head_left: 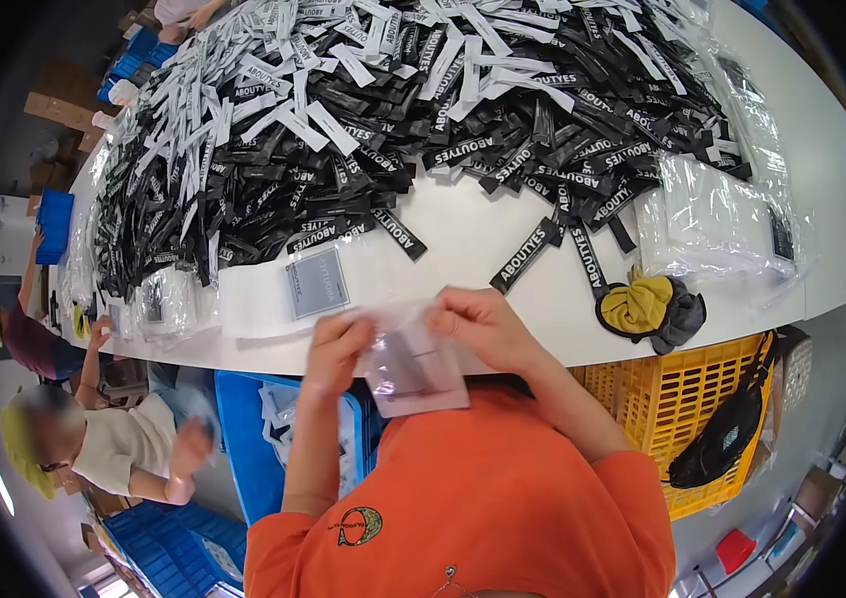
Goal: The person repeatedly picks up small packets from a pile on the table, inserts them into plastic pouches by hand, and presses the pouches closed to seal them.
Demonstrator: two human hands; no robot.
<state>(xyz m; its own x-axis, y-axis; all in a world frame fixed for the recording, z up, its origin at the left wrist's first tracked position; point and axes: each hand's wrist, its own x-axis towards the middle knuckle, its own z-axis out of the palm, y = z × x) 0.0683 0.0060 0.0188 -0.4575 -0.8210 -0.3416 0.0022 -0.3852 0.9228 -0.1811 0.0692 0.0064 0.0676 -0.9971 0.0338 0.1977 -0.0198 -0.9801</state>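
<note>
Over the table's front edge, a clear plastic bag (pixel 413 374) with a flat, pale insert is stretched between my two hands. My left hand (pixel 335 351) pinches its upper left side, while my right hand (pixel 478 324) grips the upper right. Motion blurs the bag's top edge and part of the left fingers. Just beyond lie white plastic bags with a grey printed panel (pixel 318 283). A large pile of black and white strips (pixel 343 149), many lettered ABOUTYES, covers the far side of the table. A few loose black strips (pixel 523 254) lie nearer to me.
Clear-wrapped white packs (pixel 722 219) and yellow and grey cloth bundles (pixel 647 309) are on the right of the white table (pixel 453 229). Below its edge stand a blue bin (pixel 244 439) and a yellow crate (pixel 682 399). Other people (pixel 124 439) are at the left.
</note>
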